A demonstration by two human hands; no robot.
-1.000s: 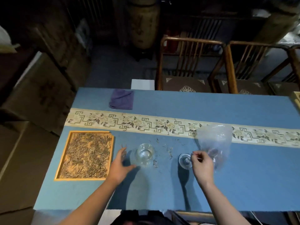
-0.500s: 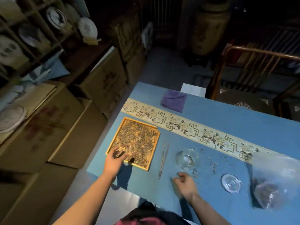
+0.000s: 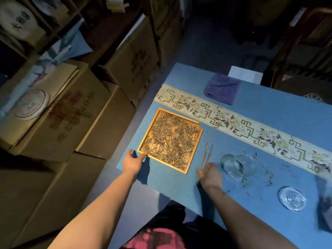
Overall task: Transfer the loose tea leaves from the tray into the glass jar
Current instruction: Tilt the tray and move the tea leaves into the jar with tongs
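A square wooden tray point(image 3: 194, 151) covered with loose tea leaves point(image 3: 170, 139) lies near the left end of the blue table. My left hand point(image 3: 133, 161) rests open at the tray's near left corner, its fingertips touching the rim. An empty glass jar point(image 3: 239, 165) stands to the right of the tray. Between the two lie thin bamboo tweezers point(image 3: 207, 153). My right hand point(image 3: 209, 174) is at their near end, thumb and fingers on either side of it. Blur hides whether they grip it.
The jar's glass lid point(image 3: 292, 198) lies further right, with a plastic bag point(image 3: 325, 207) at the frame edge. Stray leaves dot the cloth around the jar. A folded purple cloth point(image 3: 222, 88) sits at the far side. Cardboard boxes point(image 3: 75, 112) stand beside the table's left end.
The view swung left. My left hand went from beside the jar to the tray's near corner. My right hand left the lid and bag and moved to the tweezers' near end.
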